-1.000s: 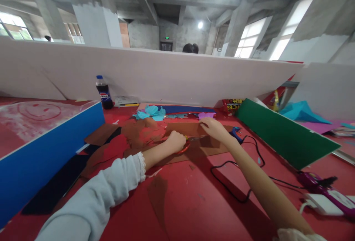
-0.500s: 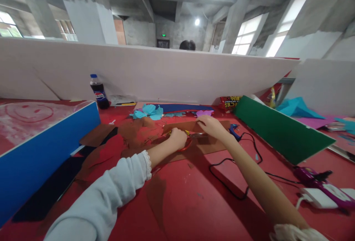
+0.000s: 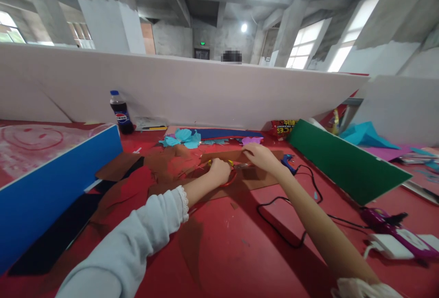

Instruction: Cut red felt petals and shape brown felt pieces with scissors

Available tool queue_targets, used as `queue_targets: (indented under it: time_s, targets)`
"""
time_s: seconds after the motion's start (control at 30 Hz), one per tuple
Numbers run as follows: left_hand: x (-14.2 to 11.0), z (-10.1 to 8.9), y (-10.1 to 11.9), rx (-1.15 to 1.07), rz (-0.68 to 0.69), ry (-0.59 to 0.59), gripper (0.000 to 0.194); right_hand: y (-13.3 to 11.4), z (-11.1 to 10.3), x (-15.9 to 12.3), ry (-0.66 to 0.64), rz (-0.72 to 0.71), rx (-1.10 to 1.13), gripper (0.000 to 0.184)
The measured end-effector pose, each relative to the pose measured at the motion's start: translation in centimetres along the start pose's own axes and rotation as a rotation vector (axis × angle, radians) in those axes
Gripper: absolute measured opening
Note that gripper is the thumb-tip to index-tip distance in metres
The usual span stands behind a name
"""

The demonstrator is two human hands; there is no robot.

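My left hand (image 3: 220, 172) is closed around a pair of scissors (image 3: 234, 180) with orange and yellow handles. Their blades point right, towards my other hand, over a sheet of brown paper (image 3: 262, 177). My right hand (image 3: 259, 155) pinches the far part of that sheet, its fingertips bent down and partly hidden. Just right of it lies a blue glue gun (image 3: 288, 163) with a black cord. Brown paper scraps (image 3: 168, 170) are spread left of the scissors.
A blue board (image 3: 68, 188) stands at left, a green board (image 3: 350, 161) at right. Behind are a cola bottle (image 3: 120, 113), turquoise paper petals (image 3: 185, 138) and a white partition (image 3: 206, 92). A purple power strip (image 3: 377, 220) with a white plug lies at right.
Both hands keep nearly the same place and hold. The scissor blades look slightly more closed. The whole view has shifted very slightly.
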State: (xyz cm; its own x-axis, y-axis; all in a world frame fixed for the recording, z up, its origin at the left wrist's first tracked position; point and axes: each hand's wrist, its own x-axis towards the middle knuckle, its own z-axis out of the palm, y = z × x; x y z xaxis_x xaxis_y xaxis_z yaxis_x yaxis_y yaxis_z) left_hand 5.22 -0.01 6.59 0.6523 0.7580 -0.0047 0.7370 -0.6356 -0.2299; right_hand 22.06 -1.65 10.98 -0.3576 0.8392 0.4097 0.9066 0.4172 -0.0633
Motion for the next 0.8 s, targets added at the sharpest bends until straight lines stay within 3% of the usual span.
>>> queue_targets:
  time_s: [0.23, 0.8]
  targets:
    - [0.3, -0.5, 0.3, -0.011, 0.036, 0.059, 0.029, -0.5, -0.3, 0.2, -0.027, -0.02, 0.002, 0.021]
    - [-0.6, 0.3, -0.3, -0.016, 0.119, 0.089, 0.022, -0.4, -0.4, 0.4, -0.034, 0.005, 0.01, 0.023]
